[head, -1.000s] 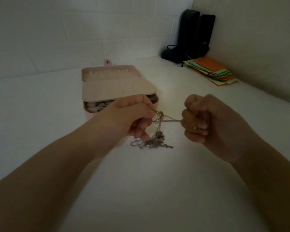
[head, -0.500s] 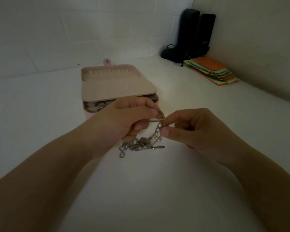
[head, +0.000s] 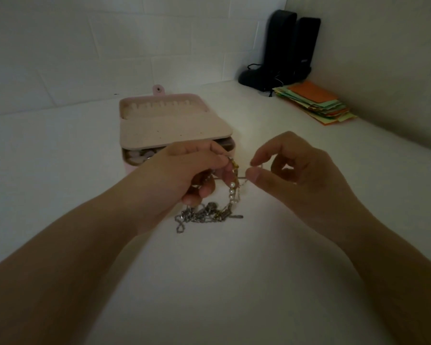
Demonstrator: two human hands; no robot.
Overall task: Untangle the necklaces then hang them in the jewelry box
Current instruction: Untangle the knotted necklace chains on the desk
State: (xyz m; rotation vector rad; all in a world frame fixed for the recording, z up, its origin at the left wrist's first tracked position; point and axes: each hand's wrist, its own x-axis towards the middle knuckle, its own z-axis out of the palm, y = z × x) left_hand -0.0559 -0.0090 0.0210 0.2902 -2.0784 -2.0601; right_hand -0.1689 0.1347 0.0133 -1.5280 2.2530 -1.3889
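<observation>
A tangle of necklaces (head: pixel 210 213), silver chains and a strand with small pearls, hangs between my hands, its lower part resting on the white table. My left hand (head: pixel 184 170) is closed around the upper part of the tangle. To its right, my right hand (head: pixel 291 170) pinches a thin chain between thumb and forefinger, the other fingers spread. Behind my hands the pink jewelry box (head: pixel 169 120) lies open, with a row of hooks along its far lid and a flat insert panel over its base.
Two black speakers (head: pixel 284 51) stand in the far right corner with a cable. A stack of coloured paper (head: pixel 316 103) lies in front of them by the right wall. White brick wall runs behind the box.
My right hand went from a fist pulling a chain taut to an open-fingered pinch close to the left hand. More of the tangle has sunk onto the table.
</observation>
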